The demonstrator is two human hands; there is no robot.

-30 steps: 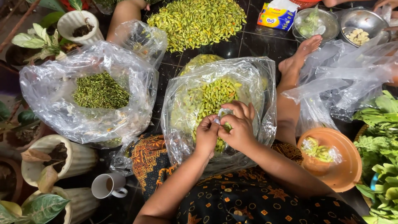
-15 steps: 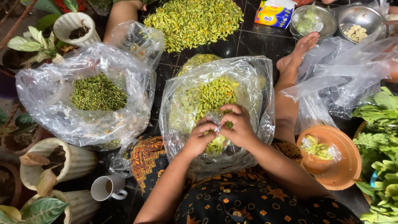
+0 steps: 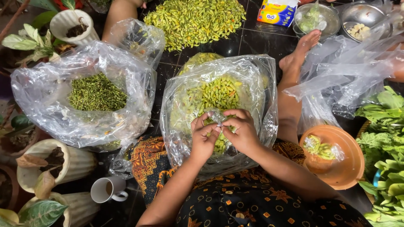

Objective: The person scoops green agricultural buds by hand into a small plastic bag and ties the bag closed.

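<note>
left hand (image 3: 203, 135) and right hand (image 3: 240, 131) pinch clear plastic (image 3: 217, 118) over a bag of green chillies (image 3: 219, 94).

Small chilli pinched over the open bag
A pale green chilli (image 3: 218, 122) sits upright between fingertips, above the clear plastic bag (image 3: 256, 84) of yellow-green chillies.

Dark glossy floor tiles (image 3: 252, 42) with pale grout lines, reflecting soft, even light. Ribbed cream plant pots (image 3: 63, 162) along the left edge, soil inside, broad green leaves (image 3: 29, 40) above. White mug (image 3: 107, 190) on the floor nearby. Leafy greens (image 3: 385, 143) stacked at the right edge. Metal bowls (image 3: 362, 17) at top right. No walls, windows or furniture in view.
</note>
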